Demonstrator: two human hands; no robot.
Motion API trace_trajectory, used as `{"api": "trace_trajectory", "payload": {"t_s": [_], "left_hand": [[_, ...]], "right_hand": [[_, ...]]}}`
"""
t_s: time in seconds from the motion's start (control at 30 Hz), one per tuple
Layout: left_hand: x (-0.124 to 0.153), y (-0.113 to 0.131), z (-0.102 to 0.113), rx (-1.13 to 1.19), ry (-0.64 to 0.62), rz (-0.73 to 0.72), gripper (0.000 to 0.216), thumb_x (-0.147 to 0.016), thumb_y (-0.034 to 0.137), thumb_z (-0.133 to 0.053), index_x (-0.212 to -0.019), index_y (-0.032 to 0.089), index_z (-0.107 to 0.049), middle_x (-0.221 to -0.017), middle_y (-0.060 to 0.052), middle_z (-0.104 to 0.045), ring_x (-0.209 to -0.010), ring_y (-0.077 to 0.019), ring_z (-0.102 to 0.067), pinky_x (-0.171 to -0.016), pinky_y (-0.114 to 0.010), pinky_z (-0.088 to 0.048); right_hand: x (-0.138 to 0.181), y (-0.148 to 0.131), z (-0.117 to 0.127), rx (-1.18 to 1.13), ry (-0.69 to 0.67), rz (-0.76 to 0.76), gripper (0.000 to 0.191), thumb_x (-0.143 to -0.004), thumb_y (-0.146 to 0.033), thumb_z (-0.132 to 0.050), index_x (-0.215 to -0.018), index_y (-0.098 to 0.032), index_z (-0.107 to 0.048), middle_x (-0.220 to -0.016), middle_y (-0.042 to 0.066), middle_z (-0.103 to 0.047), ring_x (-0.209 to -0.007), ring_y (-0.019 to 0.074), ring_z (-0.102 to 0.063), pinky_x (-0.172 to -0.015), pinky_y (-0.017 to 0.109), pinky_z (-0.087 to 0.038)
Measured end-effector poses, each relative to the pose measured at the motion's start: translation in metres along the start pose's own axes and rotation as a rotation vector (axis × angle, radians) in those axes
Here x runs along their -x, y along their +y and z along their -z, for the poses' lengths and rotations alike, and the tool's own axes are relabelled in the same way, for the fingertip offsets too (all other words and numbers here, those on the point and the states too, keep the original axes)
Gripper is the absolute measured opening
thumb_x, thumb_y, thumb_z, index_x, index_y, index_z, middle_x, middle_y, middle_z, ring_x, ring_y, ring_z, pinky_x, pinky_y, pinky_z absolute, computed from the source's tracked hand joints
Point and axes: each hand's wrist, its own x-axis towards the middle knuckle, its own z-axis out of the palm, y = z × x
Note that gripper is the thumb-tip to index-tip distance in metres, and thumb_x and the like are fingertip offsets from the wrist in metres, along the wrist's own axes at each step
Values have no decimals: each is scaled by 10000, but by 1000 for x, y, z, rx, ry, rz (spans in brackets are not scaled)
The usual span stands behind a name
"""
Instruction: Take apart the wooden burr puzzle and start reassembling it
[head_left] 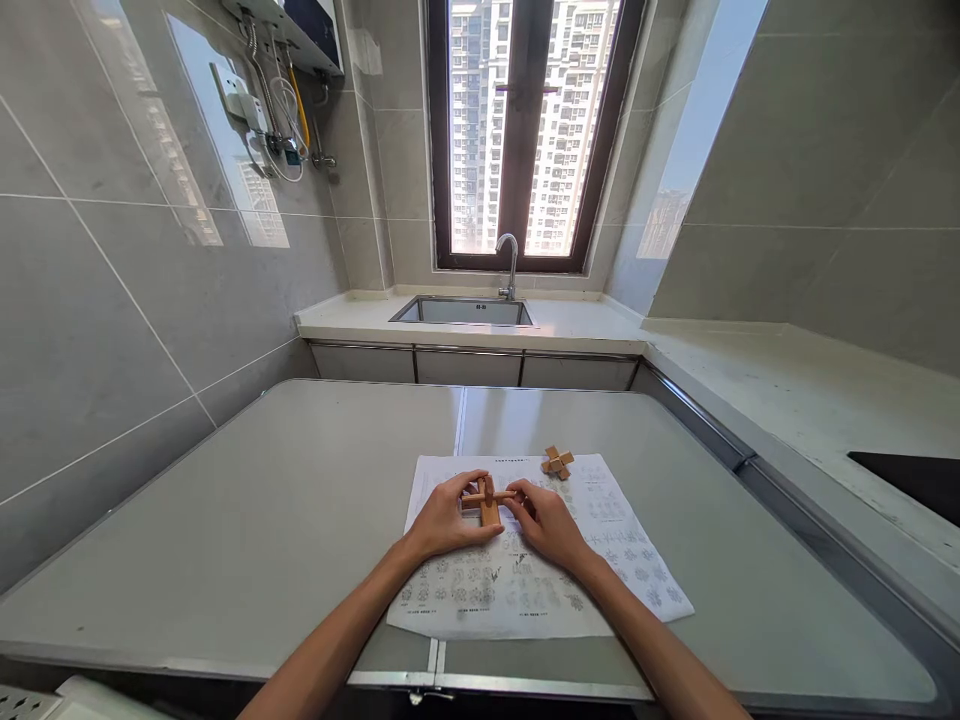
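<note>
A wooden burr puzzle [489, 504] of crossed brown bars is held between my two hands, over a printed sheet [540, 600]. My left hand [448, 517] is closed around its left side, thumb below and fingers above. At the other side, my right hand [545, 518] pinches the end of a thin bar that sticks out to the right. On the sheet's top edge lies a second wooden burr puzzle [557, 462], apart from both hands. The sheet carries rows of small puzzle diagrams, too fine to read.
The sheet lies on a pale folding table [262, 520] with a seam down its middle. Beyond it stand a sink [465, 312] and a faucet [511, 265] under a window. A white counter [810, 400] runs along the right, with a tiled wall on the left.
</note>
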Motion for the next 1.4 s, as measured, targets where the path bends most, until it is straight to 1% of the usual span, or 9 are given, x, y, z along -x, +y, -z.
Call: {"api": "trace_trajectory", "payload": {"t_s": [0.23,0.5,0.73,0.9,0.97,1.1,1.27,1.33,1.4], "left_hand": [[0,-4,-2,-24,18,-3,804,-673,447,-891,-1392,230,-604,-1319,-80,-697,-1159,-294,-677,-1049,-462,-558],[0,1,3,13,-2,27,764,-684,434,-890,-1367,223,-621,-1329,-94,-692,-1192,-308,-662,-1099,-489,-518],[1,-3,0,48,14,0,831,-680,451,-899,-1420,238,-589,-1341,-105,-677,-1190,-304,-661,-1082,-484,-530],[1,-1,0,75,-13,29,876,-689,473,-897,-1457,241,-545,-1377,-116,-646,-1141,-292,-682,-1051,-472,-546],[1,1,1,79,3,32,884,-686,478,-900,-1458,246,-538,-1379,-116,-641,-1171,-299,-666,-1063,-477,-533],[0,4,3,107,28,26,925,-684,477,-909,-1485,257,-500,-1376,-111,-635,-1233,-307,-622,-1103,-491,-485],[0,4,-1,172,7,54,1030,-709,462,-903,-1570,265,-372,-1263,-84,-676,-1083,-250,-633,-1006,-431,-502],[-1,4,-3,208,3,47,976,-761,435,-865,-1573,260,-353,-1159,-61,-700,-1017,-228,-638,-981,-412,-495],[0,5,-4,241,-3,47,860,-830,415,-796,-1556,255,-364,-1044,-31,-708,-946,-208,-645,-951,-395,-493]], "right_hand": [[0,1,2,-14,-32,23,216,-1050,-380,-511,-1024,-220,-654,-762,11,-651,-671,184,-579,-636,292,-413],[1,-1,2,-98,-80,8,222,-1061,-391,-492,-1041,-213,-622,-765,12,-654,-656,177,-570,-636,296,-421],[0,-3,1,-101,-74,-8,266,-1059,-443,-488,-1045,-214,-621,-783,27,-684,-677,191,-612,-650,304,-437],[0,-4,1,-109,-47,-28,278,-1050,-466,-510,-1039,-217,-633,-805,38,-697,-699,200,-624,-648,311,-444],[0,-4,0,-188,-53,-62,309,-1044,-505,-511,-1040,-218,-624,-799,29,-696,-628,180,-611,-598,300,-439],[-3,-1,-4,-453,-112,-178,417,-1000,-632,-527,-1056,-223,-582,-820,7,-687,-434,115,-529,-452,263,-372],[-8,2,-4,-680,-78,-245,482,-916,-692,-624,-1019,-226,-557,-785,-15,-668,-402,97,-511,-398,238,-303],[-9,1,-1,-735,-64,-252,470,-911,-673,-648,-1014,-223,-561,-775,-20,-657,-410,89,-501,-410,234,-296],[-9,0,2,-764,-55,-266,465,-907,-660,-664,-1032,-222,-570,-789,-16,-655,-428,84,-497,-430,236,-310]]}}
